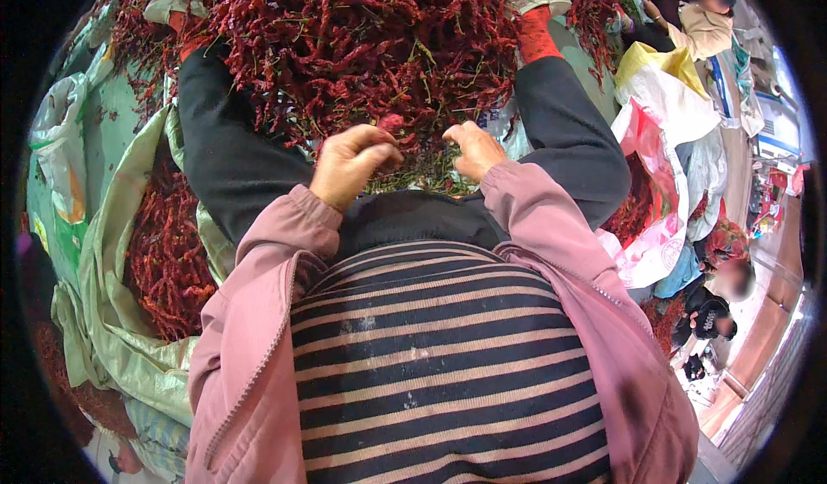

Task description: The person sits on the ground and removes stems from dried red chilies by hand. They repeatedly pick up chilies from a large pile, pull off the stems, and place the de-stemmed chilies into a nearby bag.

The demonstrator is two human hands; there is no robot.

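Observation:
A large heap of dried red chili peppers [362, 45] spreads between my outstretched legs. My left hand [355, 164] hovers at its near edge, fingers bent inward. A small blurred red thing [390, 122] shows at those fingers; whether they grip it is unclear. Facing it, my right hand [477, 151] is curled near the peppers, and its fingertips are partly hidden. Below and between the two hands lies a patch of green stems and scraps [433, 171], close to my lap.
On my left, an open pale green woven sack [106, 271] holds red chilies [171, 258]. To my right stands a white and pink sack [669, 225] with chilies inside, beside a white and yellow sack [672, 96]. Other people [701, 16] sit along the right side.

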